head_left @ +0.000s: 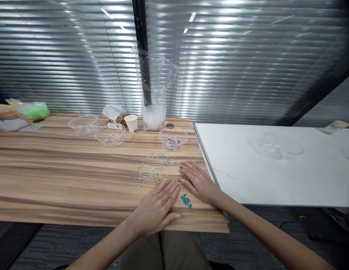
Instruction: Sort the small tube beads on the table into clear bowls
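My left hand [159, 206] lies palm down on the wooden table, fingers stretched forward, just below a loose spread of clear and pale-coloured tube beads [152, 170]. To the right, my right hand [198, 182] rests flat near the table's right edge, its fingers pointing left at the side of that spread. A small pile of blue tube beads [186, 200] sits between the two hands, closer to me. Beyond the right hand stands a clear round bowl [173, 139] with some blue beads in it. Whatever lies under the palms is hidden.
Two more clear bowls [110, 137] stand further left, beside a paper cup [131, 123] and a tissue pack [115, 116]. A tall plastic bag [154, 116] leans by the blinds. A white table [247, 180] adjoins on the right, with clear lids [284, 143] on it.
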Tool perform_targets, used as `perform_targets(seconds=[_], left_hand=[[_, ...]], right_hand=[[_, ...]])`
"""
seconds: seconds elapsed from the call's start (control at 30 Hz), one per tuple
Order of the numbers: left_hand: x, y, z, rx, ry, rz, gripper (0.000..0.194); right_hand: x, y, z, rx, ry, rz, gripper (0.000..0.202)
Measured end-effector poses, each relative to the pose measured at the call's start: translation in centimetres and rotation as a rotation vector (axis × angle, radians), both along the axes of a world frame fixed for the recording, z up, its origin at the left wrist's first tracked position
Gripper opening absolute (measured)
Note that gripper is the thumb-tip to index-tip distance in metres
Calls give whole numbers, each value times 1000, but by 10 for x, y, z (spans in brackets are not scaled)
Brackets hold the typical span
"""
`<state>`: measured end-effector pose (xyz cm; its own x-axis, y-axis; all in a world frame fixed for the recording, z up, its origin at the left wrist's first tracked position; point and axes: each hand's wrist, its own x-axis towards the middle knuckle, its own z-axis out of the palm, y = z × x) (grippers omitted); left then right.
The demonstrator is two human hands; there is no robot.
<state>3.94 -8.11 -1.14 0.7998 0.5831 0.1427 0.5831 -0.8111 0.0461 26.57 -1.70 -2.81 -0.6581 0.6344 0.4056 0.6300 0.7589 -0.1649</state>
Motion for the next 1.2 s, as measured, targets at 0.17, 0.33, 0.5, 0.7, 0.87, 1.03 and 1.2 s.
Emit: perform_targets(seconds=[0.17,0.33,0.5,0.7,0.87,1.03,1.2], left_hand=[[-7,-6,-1,-57,-63,0,62],[-20,-11,-1,-81,-73,27,56],[-26,-12,0,-77,-78,23,57],[-24,-13,1,-59,-86,3,56],[-16,-11,3,-33,-43,10,57],[-3,-9,4,-33,-35,22,60],[2,-15,3,-57,-58,-7,62]], right_hand=[[1,3,-1,27,-33,2,35],[0,8,0,11,-26,9,36],[-2,11,2,-46,4,29,37],[-1,8,0,-106,82,15,36],[3,7,1,-130,143,17,35],[18,-15,8,-167,218,26,34],[37,-52,10,-276,147,166,38]])
